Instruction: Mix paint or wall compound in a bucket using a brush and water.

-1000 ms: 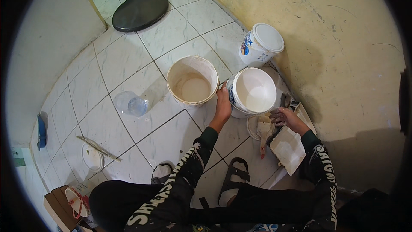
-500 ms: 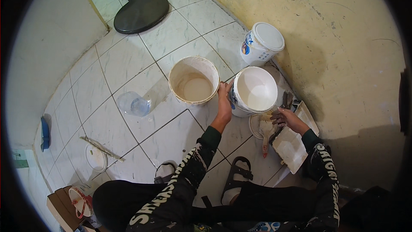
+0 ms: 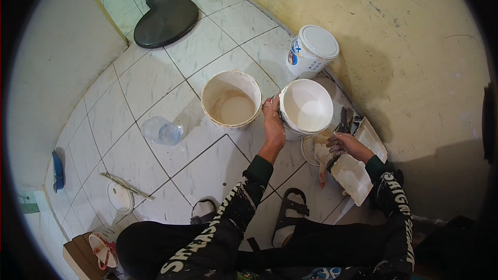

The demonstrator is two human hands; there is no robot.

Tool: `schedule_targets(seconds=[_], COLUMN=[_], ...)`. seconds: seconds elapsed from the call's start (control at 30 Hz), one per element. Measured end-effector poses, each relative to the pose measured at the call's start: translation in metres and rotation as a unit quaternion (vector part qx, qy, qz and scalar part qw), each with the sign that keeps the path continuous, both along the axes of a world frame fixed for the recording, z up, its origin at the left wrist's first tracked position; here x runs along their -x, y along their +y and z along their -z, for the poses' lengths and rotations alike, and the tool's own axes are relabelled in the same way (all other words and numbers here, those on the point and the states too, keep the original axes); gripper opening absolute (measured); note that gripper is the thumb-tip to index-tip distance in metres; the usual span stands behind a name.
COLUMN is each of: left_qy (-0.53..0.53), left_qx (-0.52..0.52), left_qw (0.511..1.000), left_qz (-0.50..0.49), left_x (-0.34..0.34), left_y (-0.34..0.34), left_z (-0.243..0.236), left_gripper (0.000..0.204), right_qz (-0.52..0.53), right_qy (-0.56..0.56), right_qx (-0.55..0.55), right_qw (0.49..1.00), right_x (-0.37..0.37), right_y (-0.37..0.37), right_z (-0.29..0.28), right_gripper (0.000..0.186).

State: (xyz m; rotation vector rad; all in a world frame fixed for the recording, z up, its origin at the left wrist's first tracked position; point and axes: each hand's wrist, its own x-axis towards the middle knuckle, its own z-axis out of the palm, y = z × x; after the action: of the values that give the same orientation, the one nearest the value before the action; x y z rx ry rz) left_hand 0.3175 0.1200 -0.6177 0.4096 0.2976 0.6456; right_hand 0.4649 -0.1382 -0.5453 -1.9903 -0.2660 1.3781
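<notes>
My left hand [image 3: 272,124] grips the left side of a white bucket [image 3: 306,105] holding white liquid. My right hand [image 3: 343,145] has its fingers curled just below that bucket, round something I cannot make out, beside a wide paintbrush [image 3: 322,158]. Left of my left hand stands an open, stained bucket [image 3: 231,101] with residue inside. A round lid [image 3: 310,150] lies partly under the brush. A paint-smeared tray [image 3: 353,179] and some dark tools [image 3: 346,119] lie to the right, partly hidden by my hand.
Lidded bucket [image 3: 313,52] by the yellow wall [image 3: 404,83]; clear plastic container [image 3: 162,130], lid with stick [image 3: 120,197], blue object [image 3: 58,170] and cardboard box [image 3: 78,256] on the tiled floor [image 3: 202,163] to the left; black curved board [image 3: 163,21] at the back.
The bucket in my left hand has shifted slightly up and left, with that hand along its side. My right hand's fingers look more curled than a second ago.
</notes>
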Motion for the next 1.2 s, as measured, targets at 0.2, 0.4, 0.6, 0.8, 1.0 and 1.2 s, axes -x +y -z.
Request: schedule_targets(seconds=[0.2, 0.4, 0.6, 0.8, 1.0, 1.2], left_qy=[0.08, 0.193, 0.26, 0.281, 0.243, 0.119], left_qx=[-0.184, -0.378, -0.449, -0.386, -0.007, -0.065], left_qw=[0.979, 0.904, 0.854, 0.878, 0.97, 0.991], left_qz=[-0.028, -0.047, -0.047, -0.043, -0.03, -0.005], left_x=[0.004, 0.024, 0.036, 0.051, 0.066, 0.076], left_y=[0.004, -0.006, -0.012, -0.029, -0.032, 0.072], left_z=[0.011, -0.018, -0.035, -0.036, -0.098, -0.231], left_gripper=[0.061, 0.061, 0.063, 0.059, 0.065, 0.056], right_qz=[-0.001, -0.052, -0.088, -0.084, -0.082, -0.105], right_qy=[0.022, -0.01, -0.031, -0.018, -0.017, -0.003], right_qx=[-0.011, 0.021, 0.029, 0.041, 0.014, 0.015], right_qw=[1.0, 0.998, 0.995, 0.995, 0.996, 0.994], right_x=[0.004, 0.005, 0.006, 0.01, 0.011, 0.02], right_y=[-0.003, 0.0, 0.002, 0.006, 0.008, 0.017], right_z=[0.005, 0.004, 0.004, 0.009, 0.012, 0.028], right_gripper=[0.052, 0.056, 0.061, 0.058, 0.055, 0.056])
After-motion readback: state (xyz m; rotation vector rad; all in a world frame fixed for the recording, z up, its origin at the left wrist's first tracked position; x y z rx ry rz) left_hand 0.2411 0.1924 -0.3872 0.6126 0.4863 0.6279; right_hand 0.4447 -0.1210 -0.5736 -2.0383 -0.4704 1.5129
